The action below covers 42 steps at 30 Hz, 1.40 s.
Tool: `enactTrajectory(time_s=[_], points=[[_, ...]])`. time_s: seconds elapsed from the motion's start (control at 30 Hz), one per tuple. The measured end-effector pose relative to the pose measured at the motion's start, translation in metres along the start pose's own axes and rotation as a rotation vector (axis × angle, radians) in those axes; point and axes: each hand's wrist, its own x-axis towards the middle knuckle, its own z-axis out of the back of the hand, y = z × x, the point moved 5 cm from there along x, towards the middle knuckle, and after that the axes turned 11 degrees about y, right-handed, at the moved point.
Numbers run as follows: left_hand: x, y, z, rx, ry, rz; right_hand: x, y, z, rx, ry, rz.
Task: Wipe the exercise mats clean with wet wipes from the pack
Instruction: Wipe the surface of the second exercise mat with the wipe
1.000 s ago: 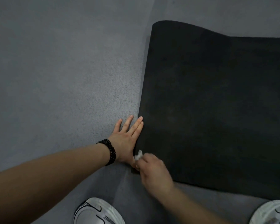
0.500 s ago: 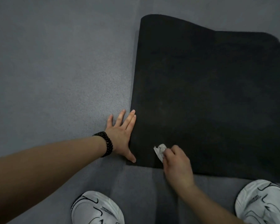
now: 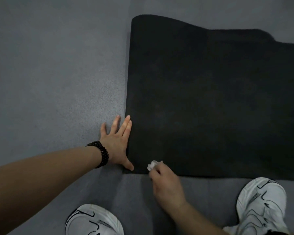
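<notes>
Bottom of frame: two white sneakers with black line markings, one lower centre-left, one lower right, planted on grey carpet floor. Just above them, the right hand reaches up from the lower centre, fingers curled around a small crumpled white wet wipe, which sits on the near edge of the black exercise mat, close to its lower-left corner. Left of that, the left hand, black beaded bracelet at the wrist, lies flat and spread, fingers straight; palm on the carpet, index finger and thumb lying along the mat's left edge, holding nothing, apparently steadying the mat. The mat fills the centre and right of the frame. Its left edge runs nearly straight up the picture; the far edge, upper centre, ripples and lifts slightly. The mat runs off the right of the frame, so its long axis appears to lie left to right across the picture, though the full length is hidden. Progress: no wet sheen or streaks readable on the dark surface, so the area already wiped cannot be told. Judging by the wipe at the near corner, most of the visible mat looks left to do. The wipe pack is not in view.
</notes>
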Motion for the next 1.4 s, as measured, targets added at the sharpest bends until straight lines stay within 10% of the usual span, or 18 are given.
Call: enactTrajectory(time_s=[0.2, 0.4, 0.7, 1.03, 1.4], points=[[-0.009, -0.013, 0.019, 0.119, -0.015, 0.063, 0.0, -0.097, 0.048, 0.028, -0.042, -0.542], [-0.007, -0.023, 0.059, 0.181, -0.184, 0.049, 0.057, -0.046, 0.053, 0.048, -0.111, -0.212], [0.008, -0.036, 0.157, -0.013, -0.761, 0.045, 0.175, -0.105, 0.15, -0.011, -0.047, -0.194], [0.02, -0.001, 0.217, -0.267, -0.78, 0.24, 0.274, -0.07, 0.189, -0.141, 0.048, 0.146], [-0.023, 0.061, 0.251, -0.345, -0.626, 0.389, 0.318, -0.028, 0.253, -0.184, 0.127, 0.108]])
